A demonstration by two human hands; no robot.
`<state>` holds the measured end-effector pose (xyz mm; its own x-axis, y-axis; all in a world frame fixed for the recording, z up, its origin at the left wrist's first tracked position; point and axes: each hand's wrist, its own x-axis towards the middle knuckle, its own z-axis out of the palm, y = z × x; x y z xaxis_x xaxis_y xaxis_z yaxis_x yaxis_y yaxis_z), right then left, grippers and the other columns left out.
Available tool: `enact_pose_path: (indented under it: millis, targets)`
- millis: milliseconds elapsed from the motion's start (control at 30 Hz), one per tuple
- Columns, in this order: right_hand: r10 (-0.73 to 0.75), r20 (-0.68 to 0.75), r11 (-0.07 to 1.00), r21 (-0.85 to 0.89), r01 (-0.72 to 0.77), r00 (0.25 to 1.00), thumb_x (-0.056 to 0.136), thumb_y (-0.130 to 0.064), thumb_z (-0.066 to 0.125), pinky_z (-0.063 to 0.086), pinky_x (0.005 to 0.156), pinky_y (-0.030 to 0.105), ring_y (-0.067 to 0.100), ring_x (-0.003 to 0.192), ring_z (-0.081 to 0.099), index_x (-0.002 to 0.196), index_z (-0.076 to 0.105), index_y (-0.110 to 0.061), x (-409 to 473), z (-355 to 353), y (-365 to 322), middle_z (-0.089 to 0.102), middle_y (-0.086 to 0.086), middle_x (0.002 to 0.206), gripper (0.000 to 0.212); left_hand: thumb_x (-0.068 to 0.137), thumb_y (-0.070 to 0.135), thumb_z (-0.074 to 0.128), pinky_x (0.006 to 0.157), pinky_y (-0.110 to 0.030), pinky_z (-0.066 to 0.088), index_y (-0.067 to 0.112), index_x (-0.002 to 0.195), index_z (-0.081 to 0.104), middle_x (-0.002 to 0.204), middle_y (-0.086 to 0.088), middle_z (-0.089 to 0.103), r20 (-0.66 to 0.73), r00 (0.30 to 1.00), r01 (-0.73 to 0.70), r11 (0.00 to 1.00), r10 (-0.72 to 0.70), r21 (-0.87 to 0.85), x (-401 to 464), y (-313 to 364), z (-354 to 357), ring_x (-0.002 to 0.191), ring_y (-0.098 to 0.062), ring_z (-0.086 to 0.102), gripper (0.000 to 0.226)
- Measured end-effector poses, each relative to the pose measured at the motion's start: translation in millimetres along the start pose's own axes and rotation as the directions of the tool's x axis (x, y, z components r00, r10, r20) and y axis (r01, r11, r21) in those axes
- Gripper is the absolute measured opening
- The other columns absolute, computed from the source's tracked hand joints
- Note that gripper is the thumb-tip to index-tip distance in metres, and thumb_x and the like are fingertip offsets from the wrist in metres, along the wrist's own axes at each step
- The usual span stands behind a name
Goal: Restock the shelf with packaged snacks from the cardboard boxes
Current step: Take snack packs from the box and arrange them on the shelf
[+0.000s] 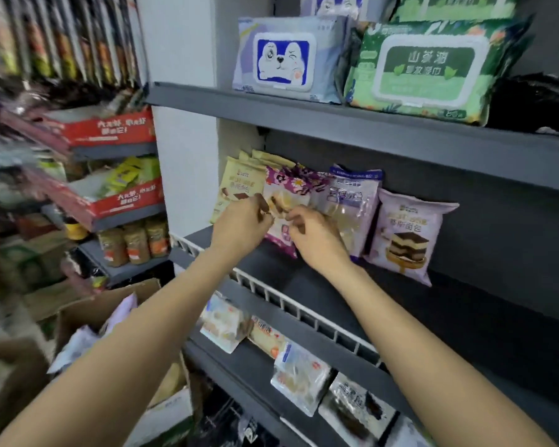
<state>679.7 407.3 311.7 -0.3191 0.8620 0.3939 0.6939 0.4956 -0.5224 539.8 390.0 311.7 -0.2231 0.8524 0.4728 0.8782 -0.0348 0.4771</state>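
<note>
Both grips are clamped on one purple-flowered snack packet point(286, 201): left hand point(242, 225) pinching its left edge, right hand point(317, 235) its lower right. It stands on the grey shelf point(433, 304) (between cream and lilac packets), cardboard box point(88, 312) below-left.

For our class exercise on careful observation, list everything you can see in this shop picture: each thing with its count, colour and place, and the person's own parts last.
Purple floral snack packet: one, purple and white, middle shelf, gripped by both hands.
Cream snack packets: several, cream, left end of the middle shelf.
Lilac cake packet: one, lilac, middle shelf, right of the hands.
Pale lilac packet: one, between the floral and cake packets.
Wet-wipe packs: at least two, one grey-blue, one green, top shelf.
Bread packets: several, white, bottom shelf.
Cardboard box: one, brown, lower left, holding packets.
Red display trays: two, left rack.
Jars: three, brown, left rack.
Left hand: on the floral packet.
Right hand: on the floral packet.
</note>
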Motion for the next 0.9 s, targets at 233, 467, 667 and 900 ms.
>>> enact_pose_path:
  millis: [233, 467, 667, 900]
  targets:
    - [-0.230, 0.230, 0.971, 0.122, 0.206, 0.946, 0.092, -0.012, 0.049, 0.051, 0.082, 0.042, 0.030, 0.097, 0.061, 0.105, 0.065, -0.008, -26.6, 121.2, -138.9, 0.068, 0.012, 0.105, 0.021, 0.086, 0.030, 0.056, 0.062, -0.031, 0.043, 0.013, 0.079, 0.061, 0.079, -0.003, 0.065, -0.045, 0.943, 0.330, 0.944, -0.330, -0.002, -72.3, -171.9, -90.0, 0.075, -0.021, 0.059, 0.019]
    - [-0.261, 0.649, 0.965, 0.180, 0.188, 0.715, 0.092, -0.017, 0.050, 0.050, 0.083, 0.038, 0.031, 0.101, 0.060, 0.104, 0.064, -0.009, -83.1, 311.8, -265.0, 0.066, 0.013, 0.105, 0.020, 0.090, 0.035, 0.054, 0.070, -0.041, 0.058, 0.009, 0.087, 0.069, 0.081, -0.009, 0.070, 0.126, 0.799, 0.564, 0.805, -0.588, 0.185, -179.8, -361.1, -170.8, 0.076, -0.024, 0.066, 0.030]
    - [-0.167, 0.788, 0.986, 0.134, 0.100, 0.593, 0.092, -0.016, 0.051, 0.039, 0.068, 0.028, 0.029, 0.102, 0.057, 0.124, 0.054, -0.004, -131.1, 457.5, -317.3, 0.059, 0.015, 0.109, 0.034, 0.090, 0.023, 0.052, 0.051, -0.029, 0.034, 0.012, 0.065, 0.046, 0.065, -0.006, 0.049, 0.253, 0.632, 0.669, 0.681, -0.732, 0.299, -263.6, -495.7, -196.6, 0.056, -0.018, 0.045, 0.028]
    - [-0.056, 0.815, 0.998, 0.066, 0.004, 0.576, 0.090, -0.017, 0.054, 0.037, 0.099, 0.034, 0.034, 0.129, 0.039, 0.138, 0.035, -0.005, -139.6, 567.7, -329.8, 0.040, 0.017, 0.139, 0.054, 0.086, 0.036, 0.057, 0.098, -0.039, 0.042, 0.010, 0.135, 0.042, 0.136, -0.014, 0.045, 0.344, 0.488, 0.727, 0.591, -0.803, 0.349, -306.1, -604.2, -175.3, 0.125, -0.033, 0.045, 0.058]
